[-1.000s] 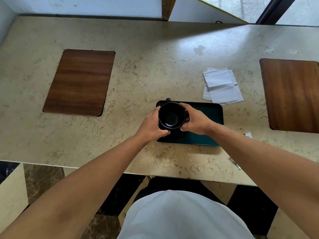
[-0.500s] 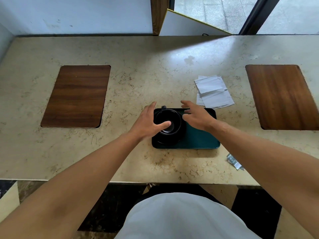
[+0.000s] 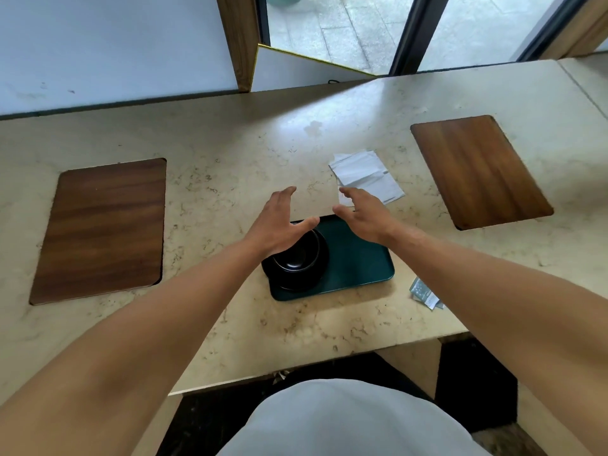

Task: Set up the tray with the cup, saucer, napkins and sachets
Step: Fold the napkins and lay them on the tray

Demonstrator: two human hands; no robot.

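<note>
With the black cup on its saucer, both empty, spread hands should reach the napkins at one o'clock: right hand first, left hand steadying.

Marble counter with inlaid fittings.
Two wooden panels lay set into the counter, one toward each end; glazing stood behind it.

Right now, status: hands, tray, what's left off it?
Left hand and right hand open, holding nothing. Cup on saucer, on tray. Napkins and sachets on the counter, off tray. Nothing blocking.
</note>
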